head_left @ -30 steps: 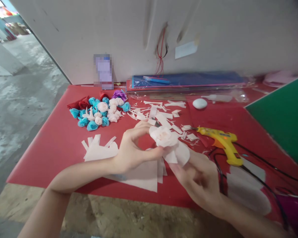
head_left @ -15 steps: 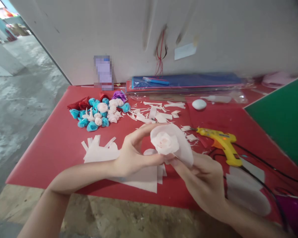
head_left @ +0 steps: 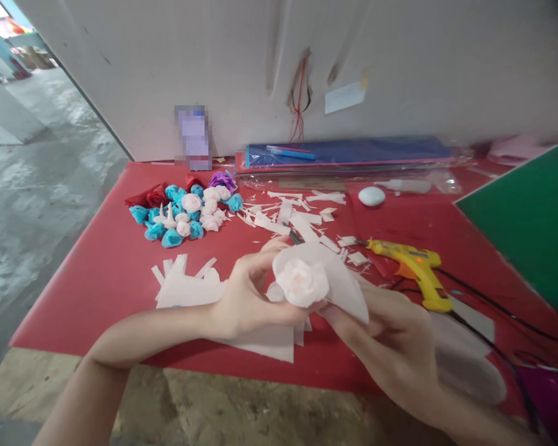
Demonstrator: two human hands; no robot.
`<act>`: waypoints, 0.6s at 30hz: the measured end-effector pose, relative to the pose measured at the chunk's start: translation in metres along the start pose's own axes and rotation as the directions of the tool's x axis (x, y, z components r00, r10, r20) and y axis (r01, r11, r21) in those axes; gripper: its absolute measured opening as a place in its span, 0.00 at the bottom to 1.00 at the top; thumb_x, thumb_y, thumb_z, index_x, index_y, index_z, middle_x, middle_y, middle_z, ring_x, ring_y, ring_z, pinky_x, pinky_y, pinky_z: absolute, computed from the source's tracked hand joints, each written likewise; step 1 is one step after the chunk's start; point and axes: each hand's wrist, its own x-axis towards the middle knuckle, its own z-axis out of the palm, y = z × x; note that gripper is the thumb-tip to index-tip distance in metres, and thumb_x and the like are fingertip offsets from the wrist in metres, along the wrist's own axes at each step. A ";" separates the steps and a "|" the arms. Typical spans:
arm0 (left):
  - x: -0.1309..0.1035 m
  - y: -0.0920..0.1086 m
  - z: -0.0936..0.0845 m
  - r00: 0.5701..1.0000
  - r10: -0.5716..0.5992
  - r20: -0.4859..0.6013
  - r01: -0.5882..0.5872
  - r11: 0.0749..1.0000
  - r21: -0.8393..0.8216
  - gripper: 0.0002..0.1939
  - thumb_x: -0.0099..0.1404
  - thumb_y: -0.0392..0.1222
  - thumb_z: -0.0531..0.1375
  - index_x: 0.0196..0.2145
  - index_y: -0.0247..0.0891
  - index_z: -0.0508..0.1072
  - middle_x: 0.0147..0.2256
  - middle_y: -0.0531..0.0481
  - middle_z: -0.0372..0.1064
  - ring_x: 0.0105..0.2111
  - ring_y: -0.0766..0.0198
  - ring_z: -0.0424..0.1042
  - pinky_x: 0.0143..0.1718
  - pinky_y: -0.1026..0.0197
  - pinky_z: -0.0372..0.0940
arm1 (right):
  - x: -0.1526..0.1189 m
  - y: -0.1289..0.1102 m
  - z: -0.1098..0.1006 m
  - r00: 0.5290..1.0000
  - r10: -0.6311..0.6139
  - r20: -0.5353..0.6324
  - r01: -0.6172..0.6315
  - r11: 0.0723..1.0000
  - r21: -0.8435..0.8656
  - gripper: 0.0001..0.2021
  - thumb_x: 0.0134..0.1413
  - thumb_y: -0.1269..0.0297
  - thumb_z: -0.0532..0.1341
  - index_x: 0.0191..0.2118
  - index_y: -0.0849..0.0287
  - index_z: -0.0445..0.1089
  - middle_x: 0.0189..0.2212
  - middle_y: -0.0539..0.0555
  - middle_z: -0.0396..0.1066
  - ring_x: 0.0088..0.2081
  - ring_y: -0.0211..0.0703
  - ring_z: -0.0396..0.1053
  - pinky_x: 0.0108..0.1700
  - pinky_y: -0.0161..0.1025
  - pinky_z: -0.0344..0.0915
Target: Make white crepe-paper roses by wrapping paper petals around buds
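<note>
A white paper rose (head_left: 301,282) is held between my two hands over the red table. My left hand (head_left: 251,294) is closed round its left side and base, with the thumb under the petals. My right hand (head_left: 390,337) pinches the free end of a broad white paper strip (head_left: 346,282) that curves round the rose's far and right side. The fingertips of both hands meet just below the bloom. Beneath my left hand lie stacked white paper sheets (head_left: 265,344). Close to my right hand, a yellow glue gun (head_left: 418,266) lies on its side.
Finished blue, white, red and purple paper flowers (head_left: 183,210) cluster at the back left. White paper scraps (head_left: 302,217) litter the middle. A white egg-shaped object (head_left: 371,197) and blue wrapped sheets (head_left: 353,152) lie behind. A green board (head_left: 530,229) and black cord (head_left: 506,310) are at right.
The rose has moved slightly down and left. My right hand has shifted right and down, drawing the paper strip outward. A dark tip now shows above my left hand.
</note>
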 end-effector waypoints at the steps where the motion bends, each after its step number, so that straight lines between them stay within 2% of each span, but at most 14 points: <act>1: 0.000 0.000 0.000 1.000 0.003 -0.007 -0.003 1.000 0.002 0.12 0.49 0.41 0.62 0.18 0.36 0.62 0.21 0.54 0.57 0.26 0.67 0.58 0.29 0.62 0.60 | 0.000 0.001 0.000 1.000 -0.025 -0.015 0.025 1.000 -0.010 0.14 0.52 0.71 0.56 0.17 0.57 0.58 0.13 0.45 0.57 0.20 0.36 0.63 0.21 0.32 0.62; 6: -0.003 -0.001 0.002 0.999 0.005 -0.050 -0.002 0.999 0.050 0.10 0.49 0.41 0.61 0.19 0.37 0.62 0.22 0.53 0.58 0.26 0.66 0.59 0.31 0.59 0.62 | -0.005 0.004 0.002 0.993 -0.073 -0.096 0.061 0.990 -0.130 0.08 0.49 0.75 0.56 0.24 0.57 0.64 0.17 0.47 0.63 0.22 0.37 0.66 0.23 0.32 0.64; 11: -0.005 -0.002 0.004 0.995 0.014 -0.095 -0.008 0.998 0.063 0.08 0.49 0.39 0.60 0.21 0.37 0.62 0.23 0.53 0.58 0.28 0.65 0.60 0.31 0.60 0.63 | -0.010 0.008 0.006 0.941 -0.291 -0.173 0.244 0.937 -0.249 0.10 0.44 0.81 0.59 0.27 0.58 0.64 0.21 0.51 0.67 0.25 0.40 0.67 0.28 0.39 0.68; 14: -0.006 -0.003 0.005 0.994 0.003 -0.105 0.003 0.999 0.051 0.08 0.50 0.40 0.61 0.24 0.37 0.63 0.22 0.54 0.59 0.26 0.66 0.60 0.31 0.60 0.62 | -0.011 0.011 0.003 0.913 -0.391 -0.119 0.330 0.878 -0.347 0.11 0.40 0.83 0.61 0.25 0.58 0.62 0.20 0.51 0.68 0.25 0.42 0.68 0.28 0.41 0.69; 18: -0.007 -0.003 0.006 0.994 -0.024 -0.105 0.023 1.000 -0.003 0.08 0.51 0.39 0.61 0.25 0.38 0.63 0.24 0.54 0.61 0.27 0.67 0.62 0.32 0.61 0.63 | -0.011 0.013 -0.002 0.862 -0.506 -0.022 0.423 0.744 -0.517 0.09 0.41 0.79 0.62 0.24 0.58 0.63 0.18 0.52 0.70 0.23 0.42 0.69 0.31 0.43 0.71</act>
